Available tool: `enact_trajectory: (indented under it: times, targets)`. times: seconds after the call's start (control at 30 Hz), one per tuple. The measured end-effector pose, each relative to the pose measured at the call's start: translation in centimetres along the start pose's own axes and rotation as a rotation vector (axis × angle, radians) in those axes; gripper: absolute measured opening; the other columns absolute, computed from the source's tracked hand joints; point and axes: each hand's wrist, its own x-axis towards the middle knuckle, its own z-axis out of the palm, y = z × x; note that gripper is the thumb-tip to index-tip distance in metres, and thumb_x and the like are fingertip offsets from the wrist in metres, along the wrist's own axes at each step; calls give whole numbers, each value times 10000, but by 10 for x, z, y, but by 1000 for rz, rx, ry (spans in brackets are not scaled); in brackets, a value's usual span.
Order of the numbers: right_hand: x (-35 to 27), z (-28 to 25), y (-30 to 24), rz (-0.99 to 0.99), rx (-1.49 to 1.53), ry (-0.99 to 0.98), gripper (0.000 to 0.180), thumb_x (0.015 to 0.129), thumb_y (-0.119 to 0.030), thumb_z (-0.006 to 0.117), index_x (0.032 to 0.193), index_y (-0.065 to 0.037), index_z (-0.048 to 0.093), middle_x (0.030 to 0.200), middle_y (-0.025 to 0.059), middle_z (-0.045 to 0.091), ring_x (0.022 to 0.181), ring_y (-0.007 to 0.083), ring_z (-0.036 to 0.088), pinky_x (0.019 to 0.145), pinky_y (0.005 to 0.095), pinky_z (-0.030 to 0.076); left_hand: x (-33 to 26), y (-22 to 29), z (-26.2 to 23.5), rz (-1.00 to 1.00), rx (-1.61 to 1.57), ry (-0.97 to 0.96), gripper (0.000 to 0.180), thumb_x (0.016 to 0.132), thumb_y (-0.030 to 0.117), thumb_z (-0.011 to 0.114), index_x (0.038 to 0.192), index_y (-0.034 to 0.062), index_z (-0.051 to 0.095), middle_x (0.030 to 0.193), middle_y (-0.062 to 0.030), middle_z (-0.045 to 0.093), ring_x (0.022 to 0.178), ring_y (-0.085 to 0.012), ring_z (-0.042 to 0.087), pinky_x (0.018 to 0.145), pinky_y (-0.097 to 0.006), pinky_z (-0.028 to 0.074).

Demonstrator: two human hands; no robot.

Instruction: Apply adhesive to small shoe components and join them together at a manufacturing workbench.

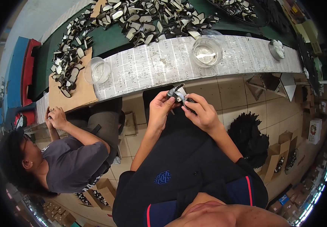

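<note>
In front of my chest, my left hand [162,108] pinches a small black piece with white lining [177,93], which looks like a part of a shoe. The thumb and fingers of my right hand [202,114] close on its right side, by a whitish flap. Fingers partly hide the piece, so its full shape does not show. Both hands are just off the near edge of the white-covered bench edge [144,64]. Many similar black-and-white pieces [148,22] lie heaped on the green surface [106,39] beyond.
Two clear plastic tubs [207,53] and a small round container with white stuff [277,50] stand along the bench edge. To my left a co-worker [72,162] sits handling something small by a cardboard sheet [67,100]. A black ragged heap [249,139] lies right, near cardboard boxes [277,160].
</note>
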Motion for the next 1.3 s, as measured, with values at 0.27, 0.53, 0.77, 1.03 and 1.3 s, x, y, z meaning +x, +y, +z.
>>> enact_trajectory:
  times: [0.27,0.53,0.77,1.03,1.3]
  targets:
    - [4,2,4,35,129,77,261,755,-7,781,963,4,625,1085,154,640,855,267,684,661,306,571,1,0,-3,6,-29,-14,255,943,99,641,1163,-19,593,1033,-80,660,917,-140,649,809,-297,578]
    - [-1,-11,-3,329,445,110,197,813,32,728,975,39,615,1109,162,633,905,172,669,721,262,579,3,-3,-6,13,-34,-24,254,937,106,651,1160,-6,599,1029,-66,660,923,-134,644,810,-318,583]
    - [5,-16,10,393,489,180,185,827,48,707,990,48,619,1137,160,623,930,178,667,746,263,577,2,-5,-5,11,15,-15,264,921,106,676,1151,-4,607,1023,-65,657,925,-136,637,818,-320,580]
    - [11,-20,10,126,184,-46,244,788,18,746,1002,9,628,1123,161,644,960,285,670,785,340,557,1,-3,0,30,38,-28,247,913,67,677,1133,-19,606,1038,-84,663,931,-141,644,823,-315,573]
    - [12,-15,11,162,103,-57,244,789,29,742,1004,11,627,1124,161,643,968,292,668,777,350,560,1,-2,1,48,63,-22,240,905,57,686,1118,-21,608,1023,-76,664,918,-130,641,816,-295,563]
